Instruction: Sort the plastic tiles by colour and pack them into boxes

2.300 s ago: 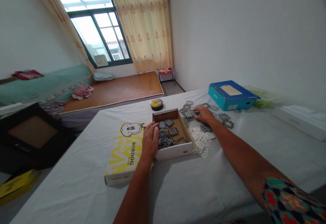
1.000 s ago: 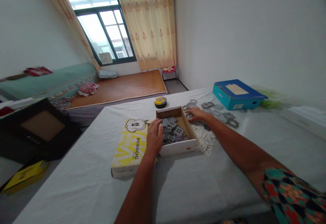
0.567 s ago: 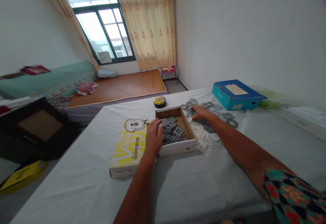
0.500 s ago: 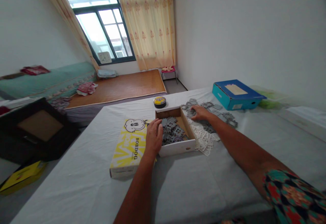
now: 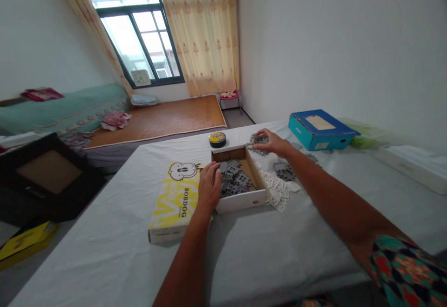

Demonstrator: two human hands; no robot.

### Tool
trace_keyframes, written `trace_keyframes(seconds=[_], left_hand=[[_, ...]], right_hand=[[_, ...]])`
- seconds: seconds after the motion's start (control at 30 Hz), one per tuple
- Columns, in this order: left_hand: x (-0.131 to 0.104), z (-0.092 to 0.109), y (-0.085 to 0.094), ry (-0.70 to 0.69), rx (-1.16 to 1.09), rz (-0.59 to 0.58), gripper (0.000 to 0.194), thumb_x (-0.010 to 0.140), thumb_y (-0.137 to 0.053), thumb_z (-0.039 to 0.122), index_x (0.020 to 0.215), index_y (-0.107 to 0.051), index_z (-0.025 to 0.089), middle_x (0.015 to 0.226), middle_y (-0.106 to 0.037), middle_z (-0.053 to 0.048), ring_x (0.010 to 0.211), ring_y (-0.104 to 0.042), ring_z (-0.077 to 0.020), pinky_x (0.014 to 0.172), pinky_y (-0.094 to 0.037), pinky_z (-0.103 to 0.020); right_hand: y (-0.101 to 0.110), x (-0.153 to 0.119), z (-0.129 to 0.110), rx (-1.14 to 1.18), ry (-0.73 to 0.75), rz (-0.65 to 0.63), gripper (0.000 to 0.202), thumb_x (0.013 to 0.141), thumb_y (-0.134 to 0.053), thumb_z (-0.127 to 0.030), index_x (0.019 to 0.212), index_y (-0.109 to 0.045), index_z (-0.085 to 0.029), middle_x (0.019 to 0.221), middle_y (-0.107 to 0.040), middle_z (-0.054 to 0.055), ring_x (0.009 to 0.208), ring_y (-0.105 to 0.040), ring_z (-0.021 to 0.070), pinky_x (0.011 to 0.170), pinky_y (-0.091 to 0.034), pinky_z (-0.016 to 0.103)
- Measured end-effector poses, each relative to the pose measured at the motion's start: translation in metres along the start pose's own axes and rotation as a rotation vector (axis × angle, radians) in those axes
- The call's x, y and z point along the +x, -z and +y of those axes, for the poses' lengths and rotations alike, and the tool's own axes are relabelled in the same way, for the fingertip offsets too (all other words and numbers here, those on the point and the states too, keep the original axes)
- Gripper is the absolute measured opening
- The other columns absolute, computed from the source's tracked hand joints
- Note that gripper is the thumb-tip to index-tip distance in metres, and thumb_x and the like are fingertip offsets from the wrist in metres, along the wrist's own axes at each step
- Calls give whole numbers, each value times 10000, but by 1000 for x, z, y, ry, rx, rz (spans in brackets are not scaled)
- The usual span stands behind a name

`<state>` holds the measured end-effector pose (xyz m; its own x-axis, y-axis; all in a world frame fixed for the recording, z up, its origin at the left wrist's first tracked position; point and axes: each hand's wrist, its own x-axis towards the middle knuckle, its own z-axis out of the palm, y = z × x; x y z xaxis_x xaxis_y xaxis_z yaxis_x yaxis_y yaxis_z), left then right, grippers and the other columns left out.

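Observation:
An open white box [image 5: 240, 203] with a brown inside stands on the cloth-covered table and holds grey toothed pieces [image 5: 234, 176]. My left hand [image 5: 210, 185] rests on the box's left wall, fingers wrapped over it. Beyond the box's right side, my right hand [image 5: 273, 143] grips some grey pieces [image 5: 260, 139] between thumb and fingers. More grey pieces [image 5: 283, 169] lie on the table under my right forearm. White pieces [image 5: 279, 189] are spread beside the box's right wall.
A yellow and white lid [image 5: 171, 207] lies left of the box. Behind the box is a round tin [image 5: 217, 139]. A blue box [image 5: 321, 129] stands at the back right, near a long white box [image 5: 412, 165]. A low bed [image 5: 167, 119] is beyond the table.
My right hand has moved up and slightly left over the pile, and grey pieces now show in its grip. My left hand stays at the box wall.

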<state>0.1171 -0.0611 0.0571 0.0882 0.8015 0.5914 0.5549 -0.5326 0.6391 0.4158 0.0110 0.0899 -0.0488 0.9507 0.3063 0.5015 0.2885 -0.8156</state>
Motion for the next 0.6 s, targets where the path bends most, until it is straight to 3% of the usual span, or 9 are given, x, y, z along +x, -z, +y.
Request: trace_keyframes(seconds=[0.1, 0.17, 0.27, 0.37, 0.47, 0.53, 0.6], left_hand=[[0, 0, 0, 9, -9, 4, 310, 952, -411, 307, 1149, -620, 190, 1216, -613, -112, 1192, -528, -221, 1071, -395, -441], [0, 0, 1, 18, -13, 1, 322, 956, -400, 308, 1169, -606, 184, 1219, -611, -119, 1194, -526, -223, 1065, -401, -442], [0, -1, 0, 14, -11, -1, 317, 953, -406, 310, 1164, -607, 184, 1215, -615, -120, 1189, -530, -225, 1059, -406, -443], [0, -2, -1, -4, -6, 7, 306, 949, -416, 311, 1147, -617, 193, 1212, -618, -111, 1190, -531, -221, 1068, -399, -441], [1, -3, -1, -10, 3, 12, 303, 945, -421, 310, 1140, -625, 197, 1206, -623, -106, 1184, -538, -221, 1071, -398, -442], [1, -4, -1, -15, 8, 9, 300, 943, -423, 305, 1138, -626, 200, 1204, -626, -106, 1182, -540, -224, 1072, -396, -449], [1, -4, -1, -16, 10, 6, 299, 942, -424, 302, 1138, -626, 201, 1208, -626, -109, 1188, -536, -228, 1076, -391, -458]], right_hand=[[-29, -6, -46, -8, 195, -151, 592, 674, -778, -509, 1154, -583, -222, 1156, -653, 74, 1026, -624, 228, 899, -512, 413], [-40, -10, -64, -51, 281, -248, 596, 740, -722, -538, 1225, -575, -224, 1228, -635, 85, 1156, -577, 247, 1012, -441, 454], [-23, -13, -65, -107, 320, -245, 542, 878, -562, -544, 1338, -525, -260, 1391, -544, 77, 1293, -485, 249, 1093, -361, 482], [27, -20, -35, -221, 263, -248, 540, 866, -604, -491, 1363, -520, -299, 1420, -524, 50, 1313, -466, 258, 1093, -369, 487], [77, -37, 13, -436, 156, -377, 772, 596, -859, -378, 1314, -586, -309, 1408, -539, 52, 1324, -450, 308, 1124, -331, 484], [96, -51, 43, -513, 65, -466, 898, 473, -910, -309, 1315, -595, -312, 1415, -533, 61, 1331, -441, 328, 1126, -324, 479], [102, -63, 65, -533, 16, -528, 974, 445, -915, -299, 1353, -565, -308, 1442, -504, 74, 1347, -423, 333, 1126, -318, 475]])
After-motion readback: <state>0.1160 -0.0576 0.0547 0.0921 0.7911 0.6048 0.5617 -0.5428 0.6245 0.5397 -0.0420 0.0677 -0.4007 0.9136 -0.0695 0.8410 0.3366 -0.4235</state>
